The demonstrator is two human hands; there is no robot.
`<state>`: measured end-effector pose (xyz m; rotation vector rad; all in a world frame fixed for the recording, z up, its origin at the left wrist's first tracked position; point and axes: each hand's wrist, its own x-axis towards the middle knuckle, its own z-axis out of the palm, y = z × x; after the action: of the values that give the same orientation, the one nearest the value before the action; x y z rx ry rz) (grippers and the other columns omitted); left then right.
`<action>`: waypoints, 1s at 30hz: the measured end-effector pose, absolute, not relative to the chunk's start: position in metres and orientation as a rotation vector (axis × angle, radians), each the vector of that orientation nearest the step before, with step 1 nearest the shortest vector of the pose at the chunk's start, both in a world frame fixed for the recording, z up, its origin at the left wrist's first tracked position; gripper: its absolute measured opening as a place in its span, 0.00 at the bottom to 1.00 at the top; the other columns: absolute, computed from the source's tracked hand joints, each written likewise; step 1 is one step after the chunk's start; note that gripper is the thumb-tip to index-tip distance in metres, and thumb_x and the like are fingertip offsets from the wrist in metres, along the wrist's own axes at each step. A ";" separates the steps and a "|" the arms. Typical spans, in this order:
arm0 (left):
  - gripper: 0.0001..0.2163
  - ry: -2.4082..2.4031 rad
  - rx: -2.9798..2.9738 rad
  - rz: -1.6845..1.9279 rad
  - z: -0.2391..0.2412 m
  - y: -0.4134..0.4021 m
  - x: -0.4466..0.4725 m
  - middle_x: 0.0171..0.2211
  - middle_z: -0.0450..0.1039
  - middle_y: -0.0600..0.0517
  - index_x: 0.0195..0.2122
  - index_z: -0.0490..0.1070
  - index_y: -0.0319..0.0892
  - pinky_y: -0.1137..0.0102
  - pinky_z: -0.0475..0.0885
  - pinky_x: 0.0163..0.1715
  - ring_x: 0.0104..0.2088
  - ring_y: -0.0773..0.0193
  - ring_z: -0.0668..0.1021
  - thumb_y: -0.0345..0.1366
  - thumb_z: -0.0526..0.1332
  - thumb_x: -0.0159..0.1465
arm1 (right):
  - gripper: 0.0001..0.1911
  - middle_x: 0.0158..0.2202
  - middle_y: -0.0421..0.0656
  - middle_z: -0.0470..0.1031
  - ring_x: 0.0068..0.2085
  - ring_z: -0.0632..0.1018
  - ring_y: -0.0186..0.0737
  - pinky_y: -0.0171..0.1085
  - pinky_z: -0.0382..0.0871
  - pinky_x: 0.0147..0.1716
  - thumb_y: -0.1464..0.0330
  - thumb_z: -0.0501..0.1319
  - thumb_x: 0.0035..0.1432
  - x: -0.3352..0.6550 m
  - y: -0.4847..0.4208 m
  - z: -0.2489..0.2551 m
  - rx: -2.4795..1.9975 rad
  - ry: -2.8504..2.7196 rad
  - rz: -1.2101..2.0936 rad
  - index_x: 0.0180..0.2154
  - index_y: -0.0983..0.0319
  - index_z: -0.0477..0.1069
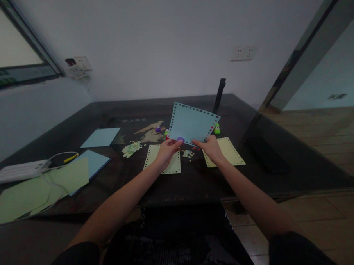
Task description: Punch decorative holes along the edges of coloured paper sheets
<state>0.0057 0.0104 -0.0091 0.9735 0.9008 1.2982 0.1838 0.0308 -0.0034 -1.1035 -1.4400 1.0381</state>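
A light-blue sheet of paper (195,123) is held up above the table, with small shaped holes punched along its edges. My left hand (167,151) is closed at its near left edge, gripping a small purple craft punch (180,139) set on the paper's border. My right hand (212,149) pinches the sheet's near right edge between thumb and fingers. Below lie two pale-yellow sheets with punched borders: one yellow sheet (173,164) under my left hand, the other yellow sheet (230,150) beside my right wrist. Paper bits (188,153) lie between them.
Behind the held sheet sit another purple punch (157,129) and a green punch (217,130). A heap of paper cutouts (131,149) lies left. Farther left are blue sheets (101,137), green sheets (45,187) and a white power strip (19,171) with its cable. A black upright post (219,96) stands behind.
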 end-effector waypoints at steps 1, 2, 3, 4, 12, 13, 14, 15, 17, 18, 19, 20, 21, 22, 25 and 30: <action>0.13 0.907 0.980 1.303 -0.009 0.010 0.006 0.37 0.76 0.47 0.34 0.74 0.39 0.69 0.66 0.39 0.38 0.63 0.75 0.38 0.70 0.48 | 0.17 0.25 0.47 0.78 0.22 0.77 0.39 0.34 0.68 0.21 0.60 0.68 0.41 0.184 0.031 -0.004 -1.100 -1.443 1.037 0.28 0.67 0.73; 0.13 0.912 0.984 1.308 -0.009 0.010 0.006 0.37 0.76 0.47 0.34 0.75 0.39 0.69 0.66 0.39 0.38 0.63 0.75 0.38 0.70 0.48 | 0.17 0.24 0.47 0.77 0.22 0.77 0.39 0.34 0.68 0.21 0.59 0.68 0.41 0.184 0.031 -0.004 -1.097 -1.446 1.036 0.28 0.67 0.73; 0.13 0.916 0.988 1.312 -0.008 0.010 0.007 0.37 0.76 0.47 0.34 0.75 0.39 0.69 0.66 0.39 0.38 0.63 0.75 0.38 0.70 0.49 | 0.17 0.24 0.47 0.77 0.22 0.77 0.39 0.34 0.68 0.21 0.59 0.67 0.41 0.184 0.031 -0.004 -1.092 -1.449 1.035 0.28 0.67 0.73; 0.13 0.919 0.991 1.318 -0.007 0.009 0.007 0.37 0.76 0.47 0.34 0.75 0.39 0.69 0.66 0.39 0.38 0.63 0.76 0.39 0.69 0.49 | 0.17 0.24 0.47 0.77 0.22 0.77 0.38 0.34 0.68 0.21 0.59 0.67 0.41 0.184 0.032 -0.005 -1.088 -1.450 1.035 0.28 0.67 0.73; 0.13 0.892 1.018 1.360 -0.009 0.010 0.009 0.36 0.77 0.47 0.34 0.75 0.39 0.68 0.66 0.41 0.37 0.63 0.76 0.39 0.69 0.49 | 0.16 0.24 0.46 0.77 0.22 0.76 0.38 0.34 0.68 0.21 0.61 0.67 0.42 0.184 0.032 -0.005 -1.100 -1.460 1.033 0.28 0.67 0.73; 0.13 0.889 1.024 1.366 -0.009 0.010 0.009 0.36 0.77 0.47 0.35 0.75 0.39 0.68 0.66 0.41 0.37 0.63 0.76 0.38 0.69 0.49 | 0.15 0.24 0.46 0.77 0.22 0.76 0.38 0.34 0.68 0.21 0.61 0.67 0.42 0.184 0.031 -0.004 -1.101 -1.458 1.036 0.28 0.67 0.73; 0.13 0.889 1.030 1.371 -0.010 0.010 0.009 0.36 0.77 0.47 0.35 0.75 0.39 0.68 0.66 0.41 0.37 0.63 0.76 0.38 0.69 0.49 | 0.15 0.23 0.46 0.77 0.22 0.76 0.38 0.34 0.69 0.21 0.62 0.66 0.42 0.184 0.030 -0.002 -1.100 -1.460 1.036 0.28 0.67 0.73; 0.13 0.890 1.035 1.376 -0.010 0.010 0.009 0.36 0.77 0.47 0.34 0.75 0.38 0.68 0.66 0.41 0.37 0.63 0.76 0.38 0.69 0.49 | 0.14 0.23 0.45 0.77 0.22 0.76 0.38 0.34 0.69 0.22 0.62 0.66 0.43 0.183 0.029 -0.001 -1.097 -1.465 1.034 0.28 0.67 0.73; 0.13 0.894 1.044 1.387 -0.010 0.010 0.009 0.36 0.77 0.47 0.34 0.75 0.38 0.67 0.66 0.42 0.37 0.63 0.76 0.38 0.69 0.49 | 0.13 0.21 0.45 0.76 0.21 0.76 0.37 0.34 0.69 0.22 0.62 0.66 0.43 0.183 0.026 0.002 -1.091 -1.471 1.028 0.27 0.67 0.72; 0.13 0.894 1.047 1.396 -0.010 0.010 0.010 0.36 0.77 0.47 0.34 0.75 0.38 0.67 0.67 0.42 0.37 0.63 0.76 0.38 0.69 0.49 | 0.13 0.21 0.45 0.76 0.21 0.76 0.38 0.35 0.69 0.22 0.62 0.66 0.43 0.183 0.026 0.003 -1.091 -1.471 1.026 0.26 0.67 0.72; 0.13 0.893 1.049 1.407 -0.010 0.010 0.010 0.36 0.77 0.47 0.34 0.75 0.38 0.67 0.67 0.42 0.37 0.63 0.76 0.38 0.69 0.49 | 0.13 0.21 0.45 0.76 0.21 0.76 0.38 0.35 0.70 0.22 0.62 0.66 0.43 0.183 0.025 0.004 -1.095 -1.469 1.025 0.26 0.67 0.72; 0.13 0.892 1.050 1.419 -0.010 0.009 0.011 0.36 0.77 0.47 0.34 0.75 0.38 0.67 0.67 0.43 0.38 0.62 0.76 0.37 0.69 0.49 | 0.13 0.21 0.45 0.76 0.21 0.76 0.38 0.35 0.70 0.22 0.62 0.66 0.43 0.182 0.024 0.005 -1.100 -1.465 1.026 0.26 0.66 0.72; 0.13 0.890 1.053 1.428 -0.009 0.009 0.011 0.36 0.77 0.47 0.34 0.75 0.38 0.67 0.67 0.43 0.38 0.62 0.76 0.37 0.69 0.49 | 0.14 0.21 0.45 0.76 0.21 0.76 0.38 0.36 0.70 0.22 0.62 0.66 0.43 0.182 0.024 0.005 -1.105 -1.462 1.028 0.26 0.66 0.72; 0.13 0.890 1.056 1.435 -0.009 0.009 0.012 0.36 0.77 0.47 0.34 0.75 0.38 0.66 0.67 0.44 0.38 0.62 0.76 0.37 0.69 0.49 | 0.14 0.21 0.45 0.76 0.21 0.75 0.38 0.36 0.70 0.22 0.62 0.66 0.43 0.182 0.024 0.005 -1.109 -1.460 1.031 0.26 0.66 0.72; 0.13 0.893 1.068 1.441 -0.010 0.010 0.012 0.36 0.77 0.46 0.34 0.75 0.37 0.66 0.67 0.45 0.39 0.62 0.76 0.37 0.69 0.49 | 0.13 0.21 0.45 0.76 0.21 0.75 0.39 0.36 0.70 0.22 0.62 0.67 0.42 0.182 0.025 0.003 -1.116 -1.447 1.036 0.26 0.66 0.72; 0.13 0.884 1.108 1.451 -0.014 0.012 0.010 0.36 0.77 0.46 0.35 0.76 0.37 0.65 0.66 0.47 0.39 0.62 0.76 0.38 0.68 0.50 | 0.13 0.20 0.45 0.76 0.21 0.75 0.39 0.36 0.70 0.23 0.62 0.66 0.43 0.181 0.026 0.002 -1.129 -1.460 1.023 0.26 0.66 0.73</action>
<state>0.0104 0.0122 -0.0135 1.1083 0.8841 1.4511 0.1813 0.0256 0.0024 -1.1295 -1.4598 1.0231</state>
